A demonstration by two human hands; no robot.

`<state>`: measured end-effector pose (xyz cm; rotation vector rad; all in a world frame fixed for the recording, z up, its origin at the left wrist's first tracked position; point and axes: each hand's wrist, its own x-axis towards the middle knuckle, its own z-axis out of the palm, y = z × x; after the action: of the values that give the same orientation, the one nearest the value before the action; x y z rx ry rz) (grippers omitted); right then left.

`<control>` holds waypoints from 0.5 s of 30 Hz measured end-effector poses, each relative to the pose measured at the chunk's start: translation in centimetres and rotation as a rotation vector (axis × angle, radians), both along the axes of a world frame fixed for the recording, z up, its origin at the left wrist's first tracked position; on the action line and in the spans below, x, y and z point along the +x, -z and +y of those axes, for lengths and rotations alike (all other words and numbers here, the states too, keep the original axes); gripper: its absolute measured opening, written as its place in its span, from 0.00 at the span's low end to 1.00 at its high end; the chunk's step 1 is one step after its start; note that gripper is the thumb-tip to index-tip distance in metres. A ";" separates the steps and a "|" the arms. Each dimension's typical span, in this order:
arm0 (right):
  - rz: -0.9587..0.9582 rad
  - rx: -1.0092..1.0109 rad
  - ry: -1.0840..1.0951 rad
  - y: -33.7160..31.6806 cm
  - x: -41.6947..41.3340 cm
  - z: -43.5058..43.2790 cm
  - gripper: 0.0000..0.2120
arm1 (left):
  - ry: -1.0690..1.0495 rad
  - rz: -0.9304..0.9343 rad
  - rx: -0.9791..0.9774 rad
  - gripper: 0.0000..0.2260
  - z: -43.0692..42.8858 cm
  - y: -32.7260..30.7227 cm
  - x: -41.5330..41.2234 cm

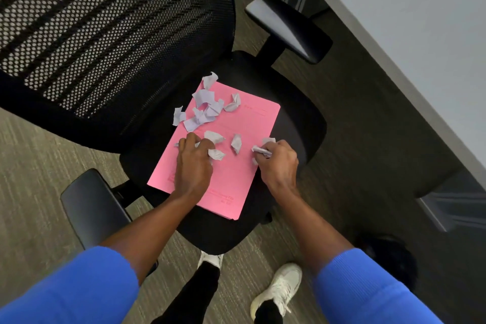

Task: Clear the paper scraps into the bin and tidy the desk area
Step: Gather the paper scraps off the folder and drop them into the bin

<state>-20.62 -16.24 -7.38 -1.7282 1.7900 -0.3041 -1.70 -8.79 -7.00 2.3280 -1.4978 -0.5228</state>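
In the head view a pink folder (231, 166) lies flat on the seat of a black office chair (297, 118), and most of the crumpled paper scraps (205, 108) sit in a loose heap on its far end, beyond both hands. The left hand (193, 163) rests palm down on the folder, fingers curled over scraps at its fingertips, with one more scrap (236, 142) lying free between the hands. The right hand (278, 163) is at the folder's right edge, its fingers closed on a crumpled scrap (261, 151).
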 end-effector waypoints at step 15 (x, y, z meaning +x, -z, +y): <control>-0.155 0.042 0.329 -0.2 -7.9 9.0 0.07 | 0.124 0.116 -0.086 0.18 4.7 -2.0 -11.1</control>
<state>-28.56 -7.29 -7.14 -1.3390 1.9457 -0.5189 -12.83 -4.11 -4.99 2.1121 -1.5844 -0.6018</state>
